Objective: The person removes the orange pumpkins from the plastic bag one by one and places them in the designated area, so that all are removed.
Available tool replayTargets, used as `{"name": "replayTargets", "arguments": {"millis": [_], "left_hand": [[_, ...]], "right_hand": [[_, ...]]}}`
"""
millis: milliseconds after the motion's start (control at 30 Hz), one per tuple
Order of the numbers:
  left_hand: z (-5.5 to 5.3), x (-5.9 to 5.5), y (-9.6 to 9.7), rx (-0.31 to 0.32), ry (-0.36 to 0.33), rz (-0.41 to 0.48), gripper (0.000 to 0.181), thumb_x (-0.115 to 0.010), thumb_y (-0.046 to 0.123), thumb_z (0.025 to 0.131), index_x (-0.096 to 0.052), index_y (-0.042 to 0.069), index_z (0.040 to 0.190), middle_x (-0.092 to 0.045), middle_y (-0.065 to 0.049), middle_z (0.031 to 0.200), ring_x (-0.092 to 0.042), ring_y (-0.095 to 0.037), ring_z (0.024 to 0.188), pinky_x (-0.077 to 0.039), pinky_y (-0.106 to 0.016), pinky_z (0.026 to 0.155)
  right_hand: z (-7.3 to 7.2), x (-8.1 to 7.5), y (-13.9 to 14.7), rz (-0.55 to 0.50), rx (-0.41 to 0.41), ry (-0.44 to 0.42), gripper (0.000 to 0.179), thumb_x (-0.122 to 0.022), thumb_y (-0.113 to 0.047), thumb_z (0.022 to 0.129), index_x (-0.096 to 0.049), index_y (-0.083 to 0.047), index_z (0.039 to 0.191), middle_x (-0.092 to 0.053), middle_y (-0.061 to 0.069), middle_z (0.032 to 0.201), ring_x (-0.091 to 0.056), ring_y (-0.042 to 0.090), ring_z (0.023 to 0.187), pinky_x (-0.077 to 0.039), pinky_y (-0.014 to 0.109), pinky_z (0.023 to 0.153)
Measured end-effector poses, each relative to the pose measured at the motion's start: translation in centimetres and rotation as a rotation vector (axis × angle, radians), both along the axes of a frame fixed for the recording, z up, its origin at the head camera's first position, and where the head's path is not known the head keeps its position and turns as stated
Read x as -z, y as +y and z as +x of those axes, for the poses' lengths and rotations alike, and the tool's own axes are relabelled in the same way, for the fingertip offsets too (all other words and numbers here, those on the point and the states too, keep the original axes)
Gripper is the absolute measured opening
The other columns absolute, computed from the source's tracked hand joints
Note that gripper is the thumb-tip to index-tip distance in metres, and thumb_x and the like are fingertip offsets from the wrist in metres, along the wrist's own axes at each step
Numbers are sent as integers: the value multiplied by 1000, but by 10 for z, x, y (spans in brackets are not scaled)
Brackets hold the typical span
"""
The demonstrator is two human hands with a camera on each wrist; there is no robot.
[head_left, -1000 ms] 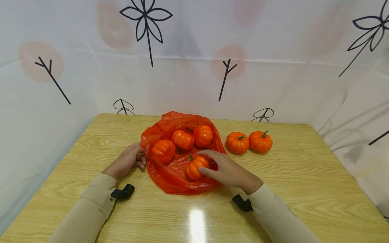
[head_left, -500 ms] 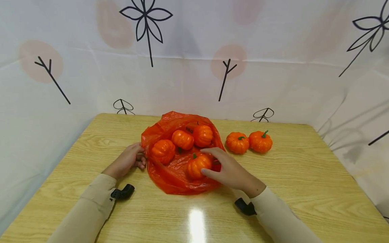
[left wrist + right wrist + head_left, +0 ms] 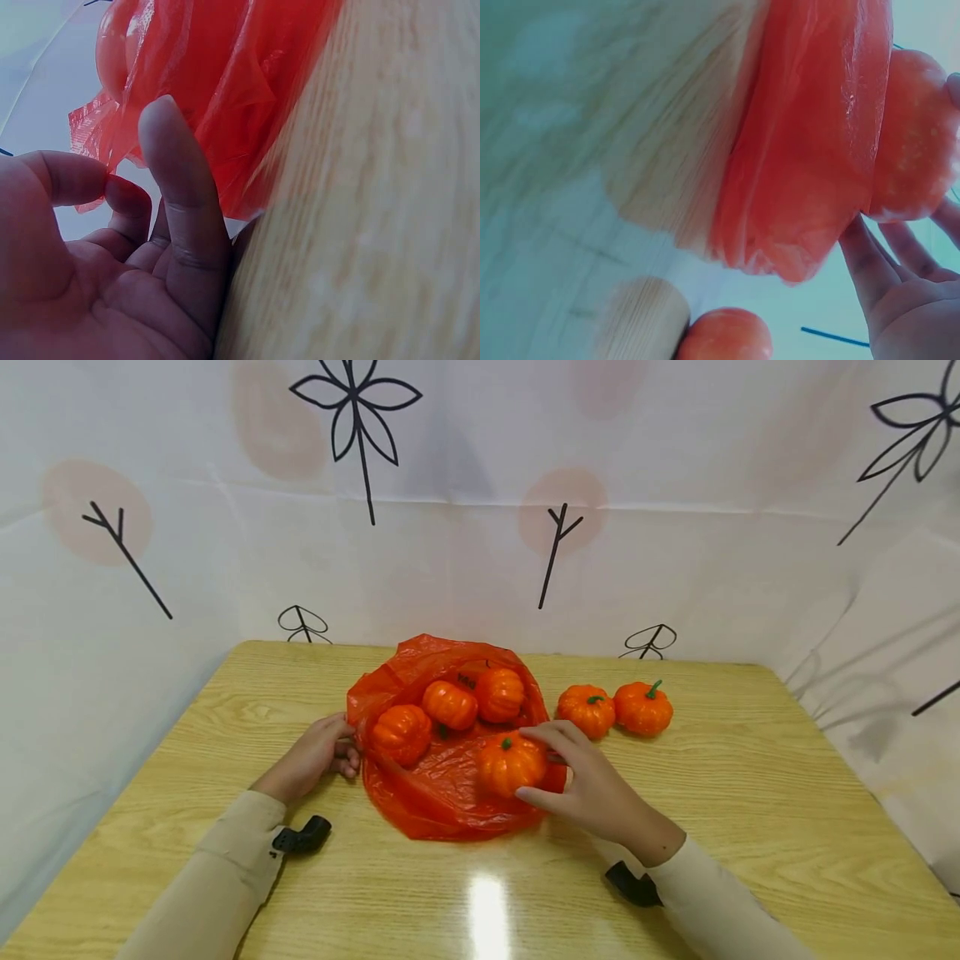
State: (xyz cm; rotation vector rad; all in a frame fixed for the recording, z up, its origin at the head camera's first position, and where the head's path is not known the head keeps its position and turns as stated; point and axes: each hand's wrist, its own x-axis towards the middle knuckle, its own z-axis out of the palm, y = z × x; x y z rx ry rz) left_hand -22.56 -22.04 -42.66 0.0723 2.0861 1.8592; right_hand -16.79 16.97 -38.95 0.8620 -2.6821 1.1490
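A small orange pumpkin (image 3: 512, 767) with a short green stem is gripped between the thumb and fingers of my right hand (image 3: 600, 785), over the right side of a red plastic bag (image 3: 431, 817). In the right wrist view this pumpkin (image 3: 916, 135) shows above the bag's rim. On the other side, my left hand (image 3: 318, 756) pinches the bag's edge between thumb and index finger, as the left wrist view shows, with the other fingers loosely bent. Three more pumpkins lie inside the open bag: one at left (image 3: 402, 735), two at the back.
Two orange pumpkins with green stems, one nearer (image 3: 585, 712) and one farther right (image 3: 643, 708), sit side by side on the wooden table (image 3: 750, 793), right of the bag. Behind the table hangs a white patterned cloth (image 3: 465, 568).
My right hand has moved to the right with the pumpkin, which has risen from the bag's bottom toward its rim. My left hand has stayed at the bag's edge.
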Motion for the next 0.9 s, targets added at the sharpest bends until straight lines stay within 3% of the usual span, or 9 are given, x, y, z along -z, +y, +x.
{"name": "replayTargets", "arguments": {"millis": [233, 500, 733, 900], "left_hand": [[0, -1, 1, -3, 1, 0, 18, -36, 16, 103, -51, 9, 109, -55, -3, 74, -55, -12, 62, -56, -25, 58], [-1, 1, 1, 5, 6, 14, 17, -36, 17, 103, -51, 9, 108, -55, -3, 73, -56, -11, 62, -56, -25, 58], [-2, 1, 1, 3, 3, 21, 16, -37, 16, 103, -50, 9, 107, -56, -4, 72, -56, -11, 61, -56, -25, 58], [-1, 1, 0, 3, 0, 16, 16, -36, 16, 103, -50, 9, 107, -56, -3, 72, -56, -11, 62, -56, -25, 58]], "right_hand": [[5, 1, 8, -4, 2, 59, 70, -85, -27, 80, -53, -16, 141, -48, -1, 134, -54, 16, 120, -55, 37, 99], [8, 4, 18, -3, -24, 183, 74, -88, -19, 75, -53, -14, 141, -47, 4, 135, -53, 18, 121, -56, 34, 97], [9, 4, 25, 23, -24, 210, 79, -90, -21, 73, -50, -12, 141, -45, 5, 143, -51, 18, 128, -51, 20, 100], [6, 4, 27, 37, -22, 235, 79, -89, -21, 74, -48, -9, 140, -47, 8, 144, -52, 20, 129, -48, 18, 102]]}}
